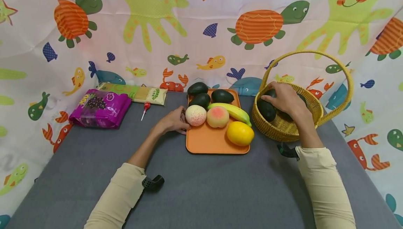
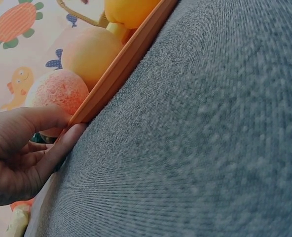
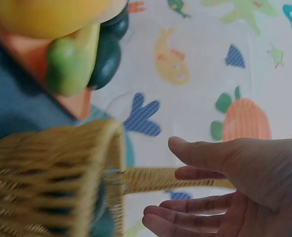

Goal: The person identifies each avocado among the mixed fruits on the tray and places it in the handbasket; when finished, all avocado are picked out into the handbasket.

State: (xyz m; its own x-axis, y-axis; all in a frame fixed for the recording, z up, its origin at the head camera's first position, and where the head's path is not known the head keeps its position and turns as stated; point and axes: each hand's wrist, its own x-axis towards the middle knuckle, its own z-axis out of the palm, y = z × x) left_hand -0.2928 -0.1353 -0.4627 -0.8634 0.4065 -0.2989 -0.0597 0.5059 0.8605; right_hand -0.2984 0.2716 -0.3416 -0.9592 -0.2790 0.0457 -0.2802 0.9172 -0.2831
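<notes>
A patterned cloth [image 1: 195,43] fills the top of the frame behind a gray table [image 1: 220,187]. At the right stands the yellow woven basket [image 1: 277,134], with dark avocados inside; its arched handle [image 1: 348,82] and raised rim limit the ways in and out. The orange tray [image 1: 207,140] lies at the center, its upper half crowded, its lower left bare.

The right hand [image 1: 284,98] is over the basket, fingers loosely extended and gripping nothing in the wrist view. The left hand [image 1: 174,120] pinches the tray's left edge. The step in hand seems to be reaching for an avocado [image 1: 266,111] in the basket; the next move would call for closing the fingers around it while the tray stays steady.

At the left lie a purple package [image 1: 99,109] and a slim yellow-green packet [image 1: 135,93], both well apart from the basket. The tray bears a banana [image 1: 231,111], a yellow fruit [image 1: 240,133], two peaches [image 1: 217,116] and three avocados. Smallest is a red lollipop [image 1: 146,106], below the packet.
</notes>
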